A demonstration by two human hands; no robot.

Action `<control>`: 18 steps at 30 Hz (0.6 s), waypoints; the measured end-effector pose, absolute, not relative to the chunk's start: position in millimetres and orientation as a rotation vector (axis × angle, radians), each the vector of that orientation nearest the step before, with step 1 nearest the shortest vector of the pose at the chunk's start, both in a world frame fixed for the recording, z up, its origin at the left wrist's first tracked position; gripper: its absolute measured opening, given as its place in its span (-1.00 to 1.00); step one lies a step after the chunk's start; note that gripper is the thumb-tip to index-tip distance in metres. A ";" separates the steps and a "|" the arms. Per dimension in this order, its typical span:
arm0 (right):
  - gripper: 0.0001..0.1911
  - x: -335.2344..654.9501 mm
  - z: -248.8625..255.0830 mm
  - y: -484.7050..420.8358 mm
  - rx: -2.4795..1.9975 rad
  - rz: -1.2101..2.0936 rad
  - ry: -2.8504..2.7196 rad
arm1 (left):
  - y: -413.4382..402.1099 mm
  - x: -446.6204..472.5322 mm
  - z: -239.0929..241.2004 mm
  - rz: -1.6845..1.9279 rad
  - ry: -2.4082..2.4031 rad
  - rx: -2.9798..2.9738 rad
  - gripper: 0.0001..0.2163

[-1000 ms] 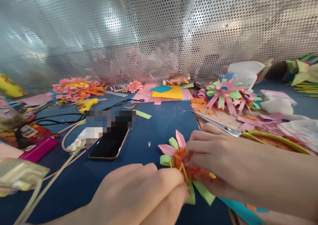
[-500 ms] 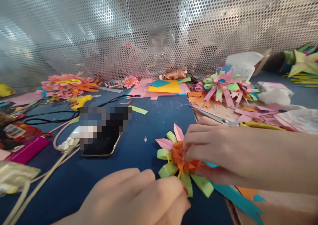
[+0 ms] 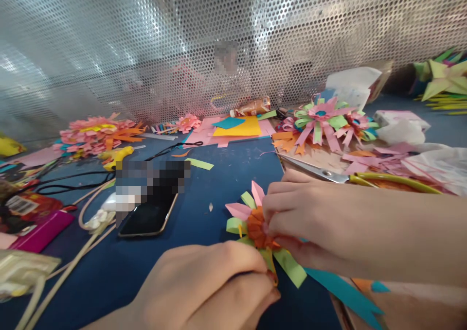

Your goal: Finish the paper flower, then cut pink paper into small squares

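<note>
A paper flower [image 3: 257,228] with a pleated orange centre and pink and light green petals lies at the front of the blue table. My right hand [image 3: 306,218] is closed on the orange centre, its fingertips partly hidden. Below the flower, my left hand [image 3: 207,284] is closed too, its fingers pinching a thin yellow strip [image 3: 275,280] at the flower's lower edge and covering some green petals. A forked blue paper ribbon [image 3: 345,291] runs from under my right hand toward the lower right.
Scissors [image 3: 330,175] with yellow handles lie behind my right wrist. A phone [image 3: 151,216] and cables are on the left. Further back are a yellow glue gun [image 3: 118,157], stacked coloured paper [image 3: 239,128], more paper flowers [image 3: 323,118] and a perforated metal screen [image 3: 146,43].
My left hand has rolled slightly and now covers more of the lower green petals. My right hand keeps its hold on the flower's centre. The whole view has shifted a little.
</note>
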State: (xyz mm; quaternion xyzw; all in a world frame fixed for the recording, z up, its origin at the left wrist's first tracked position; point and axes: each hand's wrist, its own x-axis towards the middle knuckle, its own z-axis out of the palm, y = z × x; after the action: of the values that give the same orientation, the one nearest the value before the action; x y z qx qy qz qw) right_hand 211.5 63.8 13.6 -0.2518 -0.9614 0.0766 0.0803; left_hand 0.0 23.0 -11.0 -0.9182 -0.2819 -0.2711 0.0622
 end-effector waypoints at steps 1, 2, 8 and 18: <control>-0.83 211.4 12.9 64.7 -0.747 0.252 -2.865 | 24.2 0.7 -10.9 -0.826 -0.849 -2.777 -0.84; -0.83 211.5 12.2 65.6 -0.739 0.274 -2.856 | 25.7 1.6 -11.5 -0.838 -0.835 -2.779 -0.83; -0.86 211.2 11.7 67.0 -0.769 0.335 -2.838 | 30.3 5.9 -15.5 -0.887 -0.815 -2.775 -0.81; -0.91 208.1 11.0 68.3 -0.873 0.409 -2.838 | 28.1 7.5 -12.6 -0.990 -0.865 -2.898 -0.85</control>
State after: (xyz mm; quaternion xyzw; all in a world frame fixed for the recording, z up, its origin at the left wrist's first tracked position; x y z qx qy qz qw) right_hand 208.1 68.3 11.0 -0.2907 -0.9443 0.1362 0.0721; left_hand 7.5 28.1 -12.6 -0.9105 -0.2717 -0.3111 -0.0203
